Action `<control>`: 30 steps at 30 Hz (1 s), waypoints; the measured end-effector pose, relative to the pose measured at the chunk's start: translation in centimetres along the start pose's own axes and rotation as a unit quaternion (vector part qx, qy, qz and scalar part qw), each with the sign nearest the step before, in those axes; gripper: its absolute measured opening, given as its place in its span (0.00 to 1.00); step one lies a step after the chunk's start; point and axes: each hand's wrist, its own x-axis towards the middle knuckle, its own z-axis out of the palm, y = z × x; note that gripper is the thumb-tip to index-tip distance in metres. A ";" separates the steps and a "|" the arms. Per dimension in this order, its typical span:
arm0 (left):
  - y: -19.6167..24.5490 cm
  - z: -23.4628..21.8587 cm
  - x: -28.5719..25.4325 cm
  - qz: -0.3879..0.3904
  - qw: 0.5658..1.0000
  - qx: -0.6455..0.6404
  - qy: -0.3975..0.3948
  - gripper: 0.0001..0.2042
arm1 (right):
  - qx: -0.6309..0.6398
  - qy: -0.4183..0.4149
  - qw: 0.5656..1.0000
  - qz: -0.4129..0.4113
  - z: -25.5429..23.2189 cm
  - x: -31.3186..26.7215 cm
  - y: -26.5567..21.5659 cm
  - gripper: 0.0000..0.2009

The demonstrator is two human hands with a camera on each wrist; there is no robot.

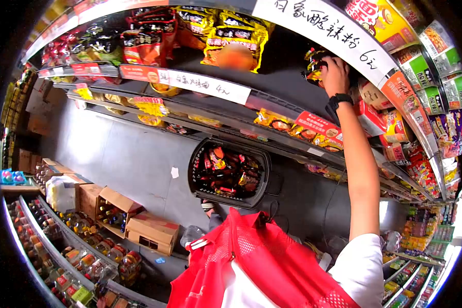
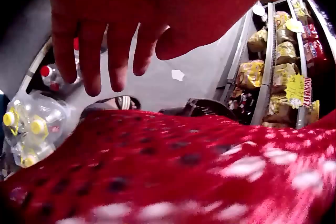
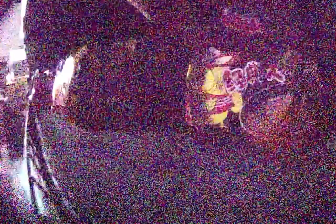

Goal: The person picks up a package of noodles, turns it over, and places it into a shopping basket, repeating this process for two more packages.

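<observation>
Over the upper shelf in the head view, my right hand grips the edge of a dark, shiny noodle packet with yellow and red print. The fingers cover part of it. In the dark, grainy right wrist view, a packet with a yellow picture and pale lettering shows. My left hand hangs in front of the red vest, fingers extended downward and holding nothing; the head view does not show it. Left of the right hand, yellow noodle packets sit on the same shelf.
A black basket full of dark and red packets stands on the floor below the shelf. Cup noodles are stacked right of the arm. Cardboard boxes and shelves of bottles line the other side of the aisle.
</observation>
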 end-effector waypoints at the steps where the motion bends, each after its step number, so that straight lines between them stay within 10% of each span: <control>1: 0.4 -0.3 0.0 0.020 1.000 -0.010 0.007 0.13 | 0.055 0.001 0.998 0.022 -0.6 -0.4 -0.3 0.11; 6: 4.0 -3.1 1.6 0.117 0.982 -0.149 0.018 0.13 | 0.149 0.114 0.977 0.102 -4.0 -2.2 0.1 0.10; 11: 13.8 -5.3 2.8 0.104 0.989 -0.109 0.005 0.16 | 0.542 0.189 0.745 0.339 -5.7 -6.3 -1.1 0.10; 18: 28.7 -0.6 -1.6 0.268 0.954 0.051 -0.122 0.16 | 0.672 0.196 0.648 0.302 -13.7 -12.9 -9.2 0.09; 19: 30.1 0.6 -2.4 0.287 0.941 0.055 -0.168 0.17 | 0.634 0.207 0.702 0.252 -13.9 -14.0 -9.6 0.10; 23: 35.1 7.0 -8.7 0.321 0.879 0.048 -0.350 0.16 | 0.726 0.125 0.609 0.294 -18.2 -17.4 -14.1 0.11; 30: 35.5 12.6 -16.5 0.198 0.815 -0.122 -0.530 0.20 | 0.861 0.033 0.436 0.261 -22.0 -22.3 -20.0 0.13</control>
